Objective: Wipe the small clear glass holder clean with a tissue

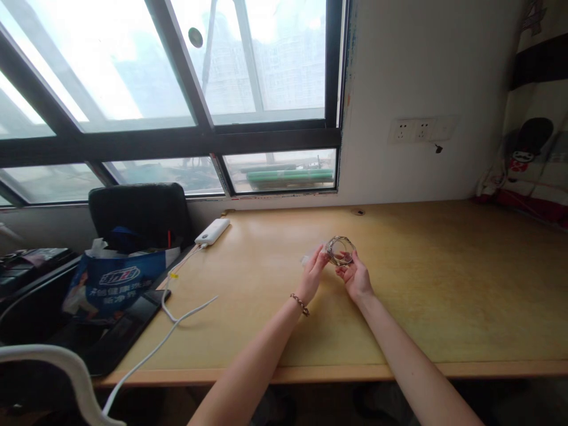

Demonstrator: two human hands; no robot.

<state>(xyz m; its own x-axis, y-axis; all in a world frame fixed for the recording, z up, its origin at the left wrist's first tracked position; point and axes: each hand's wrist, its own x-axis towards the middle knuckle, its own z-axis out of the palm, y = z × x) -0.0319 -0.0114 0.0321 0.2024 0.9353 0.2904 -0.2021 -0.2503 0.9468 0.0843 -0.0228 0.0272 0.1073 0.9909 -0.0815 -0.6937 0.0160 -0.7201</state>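
Hands [314, 269] [356, 279] pinching round glassy object [341, 250] between them, kind unclear, pale scrap [305, 260] partly covered by the left.

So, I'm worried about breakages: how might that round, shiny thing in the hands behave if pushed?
The round thing may roll on edge, given its circular outline. Its glassy shine suggests something stiff, perhaps slippery and fragile.

The left hand [313, 273] and right hand [356, 279] partly hide the glassy ring [340, 239]. A pale thing [305, 259] beside them is too small to identify. The right edge crops the curtain [539, 94].
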